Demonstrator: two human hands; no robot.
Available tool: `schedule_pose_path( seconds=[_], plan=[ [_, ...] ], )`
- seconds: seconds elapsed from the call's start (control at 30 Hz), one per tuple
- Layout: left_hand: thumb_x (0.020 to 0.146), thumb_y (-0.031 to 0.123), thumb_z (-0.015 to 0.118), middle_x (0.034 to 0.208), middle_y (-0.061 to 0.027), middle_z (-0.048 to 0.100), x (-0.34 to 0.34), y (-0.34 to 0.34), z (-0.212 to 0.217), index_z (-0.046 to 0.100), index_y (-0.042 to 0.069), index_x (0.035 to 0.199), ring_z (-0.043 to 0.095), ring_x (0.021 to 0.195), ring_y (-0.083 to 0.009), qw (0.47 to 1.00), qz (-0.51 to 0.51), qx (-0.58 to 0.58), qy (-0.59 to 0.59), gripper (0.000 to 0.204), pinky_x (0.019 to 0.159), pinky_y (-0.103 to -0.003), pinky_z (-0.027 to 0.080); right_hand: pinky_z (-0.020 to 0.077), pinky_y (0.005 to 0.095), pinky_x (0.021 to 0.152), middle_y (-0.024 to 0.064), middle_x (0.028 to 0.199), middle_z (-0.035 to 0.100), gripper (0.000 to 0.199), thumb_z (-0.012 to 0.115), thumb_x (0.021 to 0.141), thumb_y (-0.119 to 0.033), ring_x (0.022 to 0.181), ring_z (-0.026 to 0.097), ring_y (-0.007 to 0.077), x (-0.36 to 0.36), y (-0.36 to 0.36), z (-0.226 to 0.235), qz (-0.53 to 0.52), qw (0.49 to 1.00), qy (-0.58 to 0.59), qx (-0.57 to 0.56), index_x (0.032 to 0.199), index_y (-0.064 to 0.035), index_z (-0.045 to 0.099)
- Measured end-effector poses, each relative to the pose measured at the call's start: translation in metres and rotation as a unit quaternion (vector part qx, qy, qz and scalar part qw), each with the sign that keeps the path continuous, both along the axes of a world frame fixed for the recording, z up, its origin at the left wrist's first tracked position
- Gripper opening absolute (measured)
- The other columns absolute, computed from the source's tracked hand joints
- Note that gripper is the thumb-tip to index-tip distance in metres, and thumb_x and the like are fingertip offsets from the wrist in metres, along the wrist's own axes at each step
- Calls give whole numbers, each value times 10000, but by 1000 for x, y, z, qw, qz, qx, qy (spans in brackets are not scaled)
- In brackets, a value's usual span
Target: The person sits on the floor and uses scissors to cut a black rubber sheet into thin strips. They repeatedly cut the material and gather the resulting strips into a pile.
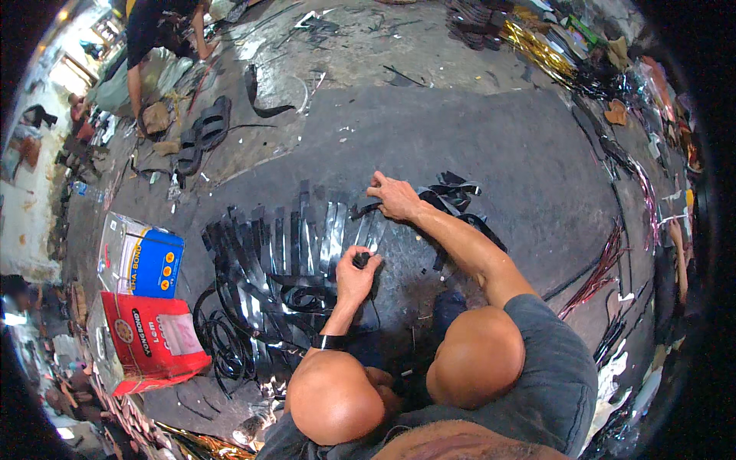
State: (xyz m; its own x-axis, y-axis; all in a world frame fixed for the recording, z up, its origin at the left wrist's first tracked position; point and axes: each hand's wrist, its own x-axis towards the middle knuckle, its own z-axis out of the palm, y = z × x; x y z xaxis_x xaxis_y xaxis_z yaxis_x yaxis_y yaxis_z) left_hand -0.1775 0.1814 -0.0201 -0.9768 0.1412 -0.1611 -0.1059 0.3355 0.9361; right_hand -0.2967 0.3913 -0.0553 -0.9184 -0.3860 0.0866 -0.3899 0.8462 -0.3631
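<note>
Rows of glossy black strips lie side by side on the dark sheet in front of me. My left hand, with a black band at its wrist, is closed around a small dark piece, perhaps a bundled strip end. Farther out, my right hand has its fingers bent over a short black strip; the exact grip is partly hidden. A loose heap of black strips rests just right of that hand, partly behind my forearm.
Left of the strips stand a red can and a blue-labelled can. Black sandals lie at the far left, near another person's arm. Gold foil strips are heaped at the far right, reddish strands nearer.
</note>
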Motion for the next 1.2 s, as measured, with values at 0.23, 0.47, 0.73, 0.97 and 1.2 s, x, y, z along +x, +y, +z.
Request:
schedule_pose_path(
  seconds=[0.23, 0.47, 0.73, 0.97, 1.2],
  plan=[
    [824, 178, 726, 693, -42, 620, -10, -11, 3, 625, 1, 827, 536, 668, -120, 995, 33, -4, 93, 204, 656, -305, 456, 511, 503, 809, 216, 983, 677, 283, 660, 806, -166, 964, 635, 423, 16, -21, 50, -75, 989, -119, -54, 1060, -44, 631],
    [865, 244, 732, 688, 54, 547, -17, 11, 20, 581, 37, 703, 454, 673, -48, 998, 3, 64, -16, 303, 613, -242, 390, 406, 301, 510, 9, 690, 623, 288, 782, 806, -328, 580, 528, 114, 86, -23, 68, -184, 808, -343, -443, 841, -55, 694],
    [929, 208, 633, 700, 18, 507, 5, 12, 50, 551, 10, 795, 460, 708, -77, 992, -106, 64, 41, 253, 636, -269, 400, 400, 263, 551, 1, 850, 597, 384, 708, 873, -411, 667, 513, 94, 129, -21, 83, -199, 709, -400, -546, 1050, -88, 597],
    [923, 246, 570, 862, -44, 623, 8, -41, 34, 664, 62, 975, 584, 839, -154, 969, 129, 194, -77, 213, 761, -336, 476, 522, 384, 707, 146, 918, 643, 480, 571, 937, -439, 762, 628, 246, 122, 10, 53, -214, 440, -450, -747, 1145, -7, 591],
    [750, 121, 530, 901, -107, 628, 2, -286, 23, 645, 20, 1066, 616, 866, -287, 781, 433, 448, -46, 352, 868, -474, 507, 516, 524, 782, 168, 826, 538, 301, 298, 964, -222, 786, 558, 330, 149, 316, 32, -489, 240, 83, -835, 885, 10, 472]
  ],
)
